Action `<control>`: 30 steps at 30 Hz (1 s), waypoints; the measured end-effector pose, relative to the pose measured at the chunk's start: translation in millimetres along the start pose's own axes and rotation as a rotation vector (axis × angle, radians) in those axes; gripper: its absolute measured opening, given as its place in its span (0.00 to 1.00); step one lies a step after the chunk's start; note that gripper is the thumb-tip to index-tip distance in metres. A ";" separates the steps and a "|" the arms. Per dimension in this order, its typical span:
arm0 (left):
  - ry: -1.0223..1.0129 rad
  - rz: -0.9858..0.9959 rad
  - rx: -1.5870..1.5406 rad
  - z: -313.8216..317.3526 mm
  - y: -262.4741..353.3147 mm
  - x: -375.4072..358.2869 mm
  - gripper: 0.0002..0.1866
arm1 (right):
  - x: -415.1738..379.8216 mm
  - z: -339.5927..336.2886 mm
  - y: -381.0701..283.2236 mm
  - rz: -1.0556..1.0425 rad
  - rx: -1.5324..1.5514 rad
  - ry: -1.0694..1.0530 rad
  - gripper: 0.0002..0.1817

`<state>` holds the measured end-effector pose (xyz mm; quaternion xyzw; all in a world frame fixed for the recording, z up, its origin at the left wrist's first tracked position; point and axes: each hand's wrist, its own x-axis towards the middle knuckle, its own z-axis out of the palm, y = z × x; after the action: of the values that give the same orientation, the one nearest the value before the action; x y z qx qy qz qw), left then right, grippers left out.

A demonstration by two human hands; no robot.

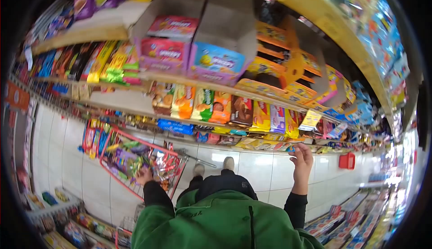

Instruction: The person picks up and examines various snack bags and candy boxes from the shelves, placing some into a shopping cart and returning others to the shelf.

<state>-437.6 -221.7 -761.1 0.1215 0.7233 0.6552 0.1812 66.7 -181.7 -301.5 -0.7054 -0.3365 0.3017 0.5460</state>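
My left hand [144, 176] is over the red-framed shopping cart [118, 177], its fingers curled against a green and purple packet [136, 164] among the snacks. Whether it grips that packet is hard to make out. To the right, my right hand [303, 158] is raised in front of the lower shelf. Its thumb and fingers pinch a small blue item [292, 149], mostly hidden by the fingertips. Colourful wrapped snacks fill the cart, including a clear bag of red-wrapped sweets [165, 164].
Ahead runs a shelf rack with open cardboard display boxes [216, 60] above rows of biscuit packets [204, 105]. A red basket [346, 161] stands on the white tiled floor [256, 170] at right. More goods line the aisle behind, including a crate [54, 213] at lower left.
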 end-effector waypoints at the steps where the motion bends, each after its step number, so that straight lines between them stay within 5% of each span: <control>1: 0.016 -0.085 -0.130 -1.5 0.2 2.1 0.08 | 0.5 -0.1 2.2 -0.006 0.010 -0.008 0.10; 3: 0.247 -0.603 -1.026 3.8 29.7 0.5 0.10 | 1.0 2.7 2.6 -0.021 0.042 -0.016 0.10; 5: 0.324 -0.676 -1.271 8.1 55.9 -5.8 0.13 | 2.4 2.8 6.1 -0.032 0.065 -0.028 0.10; 9: 0.007 -0.586 -1.246 33.0 141.8 -28.8 0.18 | 6.2 7.8 16.0 -0.052 0.113 -0.065 0.10; 16: -0.036 -0.441 -1.344 44.9 244.7 -31.9 0.23 | 4.0 40.8 23.2 -0.057 0.171 -0.230 0.09; 19: -0.370 -0.306 -1.428 44.6 270.0 -39.9 0.29 | -2.2 63.2 30.7 -0.045 0.221 -0.366 0.09; 20: -0.263 -0.356 -1.442 48.3 284.4 -47.4 0.30 | -6.3 72.3 28.1 -0.029 0.266 -0.419 0.09; 26: -0.397 -0.336 -1.521 59.8 331.4 -76.0 0.29 | -21.6 115.2 13.7 -0.051 0.336 -0.720 0.09; 30: -0.668 -0.201 -1.444 60.8 365.1 -97.0 0.29 | -28.9 133.2 -1.5 -0.057 0.363 -0.855 0.09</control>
<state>-346.7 -165.9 -393.7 0.0985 0.0356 0.8709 0.4801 -56.2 -129.1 -327.9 -0.4014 -0.4925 0.6042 0.4810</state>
